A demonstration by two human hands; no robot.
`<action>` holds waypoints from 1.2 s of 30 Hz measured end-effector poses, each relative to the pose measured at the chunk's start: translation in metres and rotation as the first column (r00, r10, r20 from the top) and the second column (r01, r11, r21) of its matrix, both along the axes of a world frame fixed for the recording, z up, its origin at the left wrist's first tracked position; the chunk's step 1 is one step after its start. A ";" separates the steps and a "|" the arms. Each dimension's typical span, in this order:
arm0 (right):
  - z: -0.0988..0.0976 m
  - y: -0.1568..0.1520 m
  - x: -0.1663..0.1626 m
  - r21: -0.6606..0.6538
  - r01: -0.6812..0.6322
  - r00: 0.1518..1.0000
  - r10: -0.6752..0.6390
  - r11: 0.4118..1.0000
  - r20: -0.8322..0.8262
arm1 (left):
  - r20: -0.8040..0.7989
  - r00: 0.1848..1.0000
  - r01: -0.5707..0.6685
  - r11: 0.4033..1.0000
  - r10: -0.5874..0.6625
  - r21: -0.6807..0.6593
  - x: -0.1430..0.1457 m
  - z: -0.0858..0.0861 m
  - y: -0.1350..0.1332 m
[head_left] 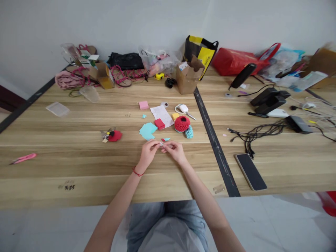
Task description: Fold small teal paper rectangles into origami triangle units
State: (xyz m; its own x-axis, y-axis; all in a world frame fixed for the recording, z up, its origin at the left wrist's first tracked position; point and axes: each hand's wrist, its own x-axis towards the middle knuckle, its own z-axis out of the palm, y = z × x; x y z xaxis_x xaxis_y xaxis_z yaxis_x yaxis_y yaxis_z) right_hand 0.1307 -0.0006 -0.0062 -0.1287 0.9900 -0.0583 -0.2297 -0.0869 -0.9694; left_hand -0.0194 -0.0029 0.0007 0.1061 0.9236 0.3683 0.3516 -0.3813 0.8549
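Left hand: grip pinching paper piece
Right hand: grip pinching same piece
Blue sheets: on worktop, beyond left hand

Your L hand & R hand: fingertips pinching 1 sm. pale-blue paper pc.. Just beyond: lt.-blue paper sheets, red square paper stack, red pleated-paper ball, lt.-blue folded-paper cyl. beside it.

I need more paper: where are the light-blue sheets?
The light-blue sheets lie slightly left of centre in the head view, just beyond the left hand, left of the red block.
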 end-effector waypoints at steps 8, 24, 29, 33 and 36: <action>-0.006 0.000 -0.002 0.045 0.059 0.997 -0.061 0.997 0.052 | -0.145 0.989 -0.017 0.996 0.030 0.090 0.003 0.001 -0.003; -0.006 0.002 -0.003 -0.153 -0.009 0.993 -0.008 0.988 -0.115 | 0.019 0.999 -0.038 0.999 0.039 -0.030 0.002 -0.007 0.001; -0.005 0.000 -0.004 -0.154 -0.024 0.998 0.014 0.988 -0.066 | -0.030 0.997 -0.068 0.997 0.069 0.022 0.002 -0.002 0.000; -0.001 -0.002 -0.005 -0.096 0.004 1.000 -0.006 0.995 -0.021 | -0.099 0.992 -0.072 0.993 0.082 0.094 0.004 -0.001 -0.002; 0.000 -0.003 -0.006 -0.074 0.023 1.000 -0.023 0.997 -0.004 | -0.189 0.978 -0.057 0.986 0.086 0.155 0.005 -0.003 -0.005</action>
